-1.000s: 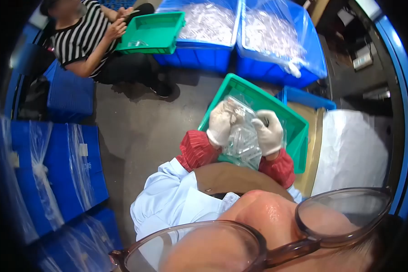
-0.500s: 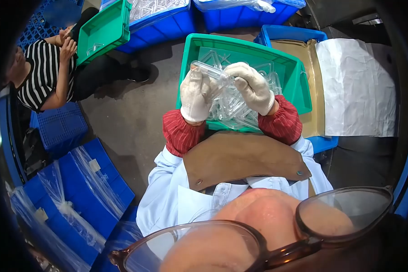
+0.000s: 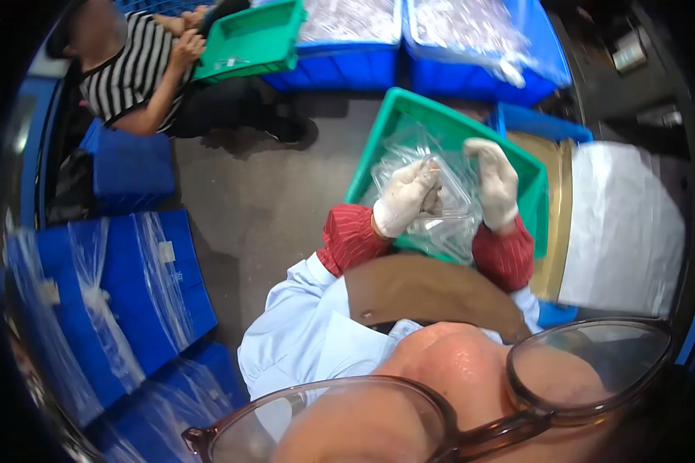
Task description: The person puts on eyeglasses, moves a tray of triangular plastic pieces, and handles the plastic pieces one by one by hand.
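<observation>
My left hand (image 3: 406,198), in a white glove, is closed on a clear plastic frame-shaped piece (image 3: 459,202) and holds it tilted above the green crate (image 3: 534,212). To its right, my right hand (image 3: 495,185), gloved as well, has its fingers stretched upward, with nothing seen in it. It is close to the piece's right side; whether they touch I cannot tell. Below both hands, a heap of similar clear plastic pieces (image 3: 445,235) lies in the crate, partly hidden by my hands and blurred.
Right of the crate stand a cardboard-lined blue bin (image 3: 560,231) and a white sheet (image 3: 625,231). Blue bins (image 3: 332,69) of clear parts are at the back. A seated person in a striped top (image 3: 143,73) holds a green tray (image 3: 251,38). Film-wrapped blue boxes (image 3: 120,301) stand at left.
My right hand has let go of the clear piece and moved away to the right, its fingers straightening. The left hand keeps the piece, now turned and lower. The whole view has shifted.
</observation>
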Motion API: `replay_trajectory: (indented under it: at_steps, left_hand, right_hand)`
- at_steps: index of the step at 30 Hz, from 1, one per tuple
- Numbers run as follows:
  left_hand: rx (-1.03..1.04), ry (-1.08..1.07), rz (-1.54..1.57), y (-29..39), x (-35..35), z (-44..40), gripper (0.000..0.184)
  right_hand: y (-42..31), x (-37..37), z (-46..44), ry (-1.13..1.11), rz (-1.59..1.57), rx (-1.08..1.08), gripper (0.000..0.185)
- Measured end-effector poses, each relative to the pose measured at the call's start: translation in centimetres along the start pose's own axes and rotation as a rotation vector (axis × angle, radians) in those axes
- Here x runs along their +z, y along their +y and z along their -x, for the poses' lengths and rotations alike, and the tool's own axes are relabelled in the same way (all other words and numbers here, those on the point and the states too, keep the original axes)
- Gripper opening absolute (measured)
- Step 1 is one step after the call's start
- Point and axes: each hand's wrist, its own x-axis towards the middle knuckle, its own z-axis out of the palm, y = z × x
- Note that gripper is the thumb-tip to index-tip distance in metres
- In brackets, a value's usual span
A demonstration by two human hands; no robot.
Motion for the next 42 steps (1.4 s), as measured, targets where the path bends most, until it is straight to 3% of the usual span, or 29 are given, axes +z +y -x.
replay_trajectory:
  at_steps: [4,5,7,9,10,16,18,25,42]
  left_hand:
    - [0.125,0.103,-0.009,0.6,-0.8,-0.6,0.032]
    - [0.153,0.116,-0.023,0.8,-0.7,-0.5,0.030]
    - [0.236,0.101,-0.058,0.8,-0.8,-0.7,0.029]
    - [0.290,0.116,-0.078,-0.5,-1.7,-1.4,0.029]
    - [0.278,0.084,0.039,-0.5,-1.7,-1.5,0.026]
    - [0.279,0.089,-0.261,-1.0,-2.8,-2.7,0.022]
    - [0.303,0.090,-0.387,-1.4,-3.0,-3.2,0.030]
    - [-0.052,0.045,-0.358,-1.0,-2.3,-3.6,0.042]
    - [-0.155,0.072,-0.302,-2.0,-2.8,-4.5,0.038]
  right_hand:
    - [-3.1,0.9,0.5,-0.088,0.054,0.007,0.050]
    - [-2.9,0.7,0.6,-0.173,0.037,-0.021,0.042]
    - [-3.3,1.0,0.9,-0.228,0.024,0.228,0.030]
    - [-2.5,1.5,0.8,-0.133,0.105,0.156,0.021]
    - [-2.0,1.4,0.6,-0.100,0.118,0.160,0.019]
    - [-1.0,0.9,0.2,-0.005,0.213,0.138,0.018]
    - [-0.8,0.7,-0.1,0.026,0.230,0.143,0.016]
    - [1.3,-0.8,-0.3,0.043,0.194,0.272,0.016]
    - [3.8,-1.6,-0.7,0.009,0.220,0.269,0.017]
